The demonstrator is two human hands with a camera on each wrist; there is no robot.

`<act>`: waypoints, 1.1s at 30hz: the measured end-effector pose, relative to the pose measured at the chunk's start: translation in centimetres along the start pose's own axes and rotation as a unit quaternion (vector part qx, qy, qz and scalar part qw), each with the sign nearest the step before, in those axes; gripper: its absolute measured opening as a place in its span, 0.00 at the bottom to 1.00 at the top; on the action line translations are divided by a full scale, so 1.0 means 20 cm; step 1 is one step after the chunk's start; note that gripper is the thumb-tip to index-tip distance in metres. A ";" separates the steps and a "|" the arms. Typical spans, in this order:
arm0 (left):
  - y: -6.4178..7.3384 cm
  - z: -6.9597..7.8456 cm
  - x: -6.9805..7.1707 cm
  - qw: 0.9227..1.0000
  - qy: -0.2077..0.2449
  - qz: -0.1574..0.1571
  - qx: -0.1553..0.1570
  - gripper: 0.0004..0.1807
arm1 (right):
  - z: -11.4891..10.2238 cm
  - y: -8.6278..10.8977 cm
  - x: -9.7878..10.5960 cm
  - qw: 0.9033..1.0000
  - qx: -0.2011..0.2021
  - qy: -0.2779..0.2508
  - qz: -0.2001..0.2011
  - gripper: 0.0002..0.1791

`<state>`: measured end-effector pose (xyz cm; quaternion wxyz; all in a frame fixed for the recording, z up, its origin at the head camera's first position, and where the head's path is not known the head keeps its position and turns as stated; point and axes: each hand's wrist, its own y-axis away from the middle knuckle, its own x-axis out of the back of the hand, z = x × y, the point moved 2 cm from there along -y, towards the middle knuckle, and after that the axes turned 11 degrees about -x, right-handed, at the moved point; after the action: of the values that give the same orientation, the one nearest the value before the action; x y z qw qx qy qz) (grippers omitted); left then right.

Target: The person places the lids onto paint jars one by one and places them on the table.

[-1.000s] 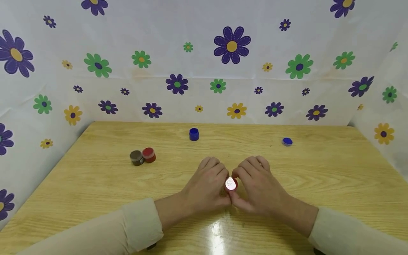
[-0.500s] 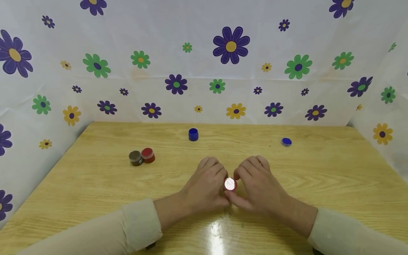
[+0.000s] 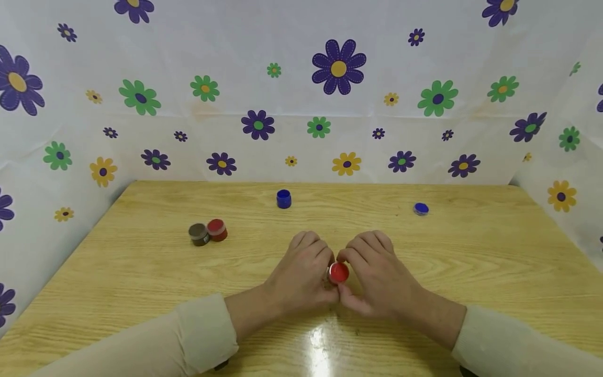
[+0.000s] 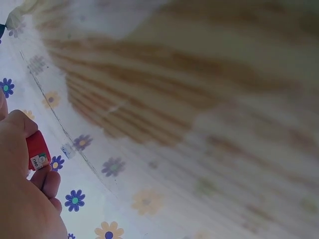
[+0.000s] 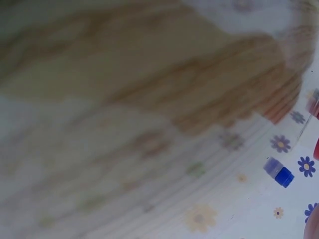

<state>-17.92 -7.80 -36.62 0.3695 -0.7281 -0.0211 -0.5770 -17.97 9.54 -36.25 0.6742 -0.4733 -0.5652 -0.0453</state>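
Note:
In the head view, a small red paint jar (image 3: 339, 273) is between my two hands, low over the middle of the table. My left hand (image 3: 301, 272) grips its left side, with the fingers curled round the far side. The thumb and forefinger of my right hand (image 3: 380, 275) pinch the jar at its right edge. Its round red top faces up toward the head camera. In the left wrist view, the red jar's side (image 4: 39, 149) shows a white label between the left thumb and fingers. Only a sliver of the right hand (image 5: 313, 226) enters the right wrist view.
A blue paint jar (image 3: 284, 199) stands near the back of the wooden table (image 3: 141, 293). To the right lies a flat blue lid (image 3: 421, 209). A dark brown jar (image 3: 199, 235) and another red jar (image 3: 217, 230) stand side by side at left. Flowered cloth (image 3: 282, 141) borders the back.
The jar's top, white with glare before, now shows red. My right thumb and fingers have shifted slightly around its edge. The whole head view has drifted a little; the other jars stay put.

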 end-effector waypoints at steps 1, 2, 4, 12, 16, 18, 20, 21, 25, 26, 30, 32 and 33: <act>0.00 0.00 0.00 1.000 0.000 0.001 -0.001 0.16 | 0.00 0.00 0.00 1.000 0.000 0.001 0.001 0.18; 0.00 0.00 0.00 1.000 -0.002 0.001 -0.002 0.17 | 0.00 0.00 0.00 1.000 0.000 0.002 0.002 0.18; 0.00 0.00 0.00 1.000 -0.005 0.002 -0.003 0.17 | 0.00 0.00 0.00 1.000 0.000 0.003 0.008 0.18; -0.01 0.01 0.01 1.000 -0.014 -0.004 -0.005 0.21 | 0.01 0.00 0.00 1.000 -0.008 0.001 0.012 0.19; -0.01 0.01 0.01 1.000 -0.008 -0.012 0.000 0.20 | 0.01 0.01 0.00 1.000 -0.019 0.009 0.004 0.21; 0.00 0.01 0.01 1.000 0.001 -0.018 0.007 0.20 | 0.02 0.01 0.00 1.000 -0.028 0.010 0.004 0.25; 0.00 0.00 0.01 1.000 0.006 -0.025 0.017 0.20 | 0.02 0.01 0.00 0.999 -0.041 0.008 0.002 0.29; 0.00 0.00 0.01 0.999 0.010 -0.028 0.021 0.20 | 0.02 0.01 0.01 0.999 -0.046 0.006 0.002 0.30; 0.00 0.00 0.01 0.999 0.015 -0.022 0.026 0.21 | 0.01 0.00 0.01 0.999 -0.041 -0.011 -0.002 0.22; 0.00 0.00 0.01 0.999 0.016 -0.021 0.025 0.20 | 0.01 0.00 0.01 0.999 -0.035 -0.015 -0.003 0.20; 0.00 0.00 0.00 1.000 0.015 -0.012 0.020 0.18 | 0.00 0.00 0.00 1.000 -0.016 -0.021 -0.007 0.19; 0.00 0.00 0.00 1.000 0.015 -0.010 0.020 0.17 | 0.00 0.00 0.00 1.000 -0.014 -0.020 -0.008 0.19; 0.00 0.00 0.00 1.000 0.016 -0.010 0.020 0.17 | 0.00 0.00 0.00 1.000 -0.013 -0.019 -0.007 0.19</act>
<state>-17.96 -7.88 -36.57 0.3787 -0.7112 -0.0337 -0.5913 -18.02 9.64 -36.22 0.6564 -0.4793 -0.5806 -0.0482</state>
